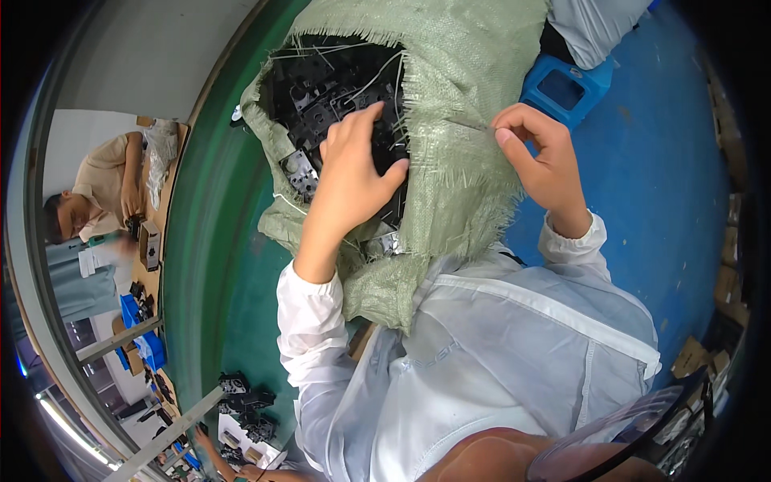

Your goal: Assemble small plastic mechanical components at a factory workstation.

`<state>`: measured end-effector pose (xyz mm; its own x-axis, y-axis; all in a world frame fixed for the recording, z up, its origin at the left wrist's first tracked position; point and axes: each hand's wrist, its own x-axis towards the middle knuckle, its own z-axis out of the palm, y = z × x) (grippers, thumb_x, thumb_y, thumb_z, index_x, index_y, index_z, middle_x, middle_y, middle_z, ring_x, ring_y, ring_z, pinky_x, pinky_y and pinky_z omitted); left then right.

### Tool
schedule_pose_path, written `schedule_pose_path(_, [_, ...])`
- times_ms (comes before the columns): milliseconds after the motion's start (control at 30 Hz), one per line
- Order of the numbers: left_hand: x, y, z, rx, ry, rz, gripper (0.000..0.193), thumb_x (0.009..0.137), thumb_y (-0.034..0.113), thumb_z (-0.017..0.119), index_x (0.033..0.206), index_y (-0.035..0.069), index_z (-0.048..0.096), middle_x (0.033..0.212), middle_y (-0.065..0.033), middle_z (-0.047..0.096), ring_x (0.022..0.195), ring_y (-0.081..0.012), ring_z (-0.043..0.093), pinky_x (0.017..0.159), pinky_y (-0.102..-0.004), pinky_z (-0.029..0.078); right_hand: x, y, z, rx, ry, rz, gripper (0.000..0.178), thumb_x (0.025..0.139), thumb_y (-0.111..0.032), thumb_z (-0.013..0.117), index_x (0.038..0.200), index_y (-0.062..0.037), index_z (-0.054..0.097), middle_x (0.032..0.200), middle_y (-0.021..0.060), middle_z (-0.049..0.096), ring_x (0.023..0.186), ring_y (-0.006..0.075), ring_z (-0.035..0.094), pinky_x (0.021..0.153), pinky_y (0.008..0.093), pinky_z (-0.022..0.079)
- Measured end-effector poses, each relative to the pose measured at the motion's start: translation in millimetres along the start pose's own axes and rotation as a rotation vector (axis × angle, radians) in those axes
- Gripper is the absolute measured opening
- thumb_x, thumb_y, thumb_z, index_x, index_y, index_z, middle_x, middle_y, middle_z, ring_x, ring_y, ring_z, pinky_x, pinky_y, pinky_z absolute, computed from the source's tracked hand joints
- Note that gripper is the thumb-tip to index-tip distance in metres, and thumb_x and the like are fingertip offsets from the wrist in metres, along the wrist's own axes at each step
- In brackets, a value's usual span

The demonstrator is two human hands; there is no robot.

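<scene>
- Clock read from the picture: twelve at its upper edge, six at the wearer's body.
- Woven sack, pale green with frayed edges, at twelve o'clock from the wearer's torso. Cloth runs long from twelve to six; its opening also longer that way, leaning slightly toward eleven and five.
- Black parts heaped inside the opening, tangled, no single long axis to be picked out. A few pale strands cross the heap.
- Left hand over the opening, nearer the parts by far. Fingers spread toward twelve and one, thumb apart toward two; nothing seen in its grasp. Most of the heap lies at eleven from it. Contact under the fingertips hidden.
- Silvery metal piece at nine from the left hand, by the sack's near-left rim.
- Right hand beyond the sack's three o'clock side, thumb and forefinger bent almost together; whether something thin is pinched cannot be told. Heap lies toward ten from it, sack cloth between.
- Blue plastic stool near the right hand, at one.
- Co-worker in a beige shirt, well off at nine, bent over a bench.
</scene>
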<state>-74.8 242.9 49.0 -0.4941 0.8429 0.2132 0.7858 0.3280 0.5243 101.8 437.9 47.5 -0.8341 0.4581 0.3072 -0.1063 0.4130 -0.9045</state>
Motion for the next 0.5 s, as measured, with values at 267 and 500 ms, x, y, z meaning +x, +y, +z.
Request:
schedule_pose_path(267, [1, 5, 16, -0.108, 0.055, 0.013, 0.06, 0.076, 0.022, 0.069, 0.128, -0.003, 0.054, 0.099, -0.0121, 0.063, 0.099, -0.0296, 0.054, 0.091, -0.0414, 0.037, 0, -4, 14, -0.134, 0.177, 0.002, 0.008, 0.092, -0.005, 0.061, 0.086, 0.0006, 0.061, 0.07, -0.0044, 0.052, 0.061, 0.0016, 0.042, 0.055, 0.02, 0.033])
schedule_pose_path(500, [-5, 22, 24, 0.098, 0.063, 0.052, 0.024, 0.084, 0.023, 0.069, 0.081, 0.001, 0.061, 0.071, -0.0179, 0.063, 0.075, -0.036, 0.061, 0.074, -0.0449, 0.04, -2, -3, 27, -0.047, 0.203, 0.049, 0.008, 0.092, -0.005, 0.062, 0.087, 0.0007, 0.063, 0.07, -0.0049, 0.054, 0.061, -0.0006, 0.043, 0.054, 0.0187, 0.032])
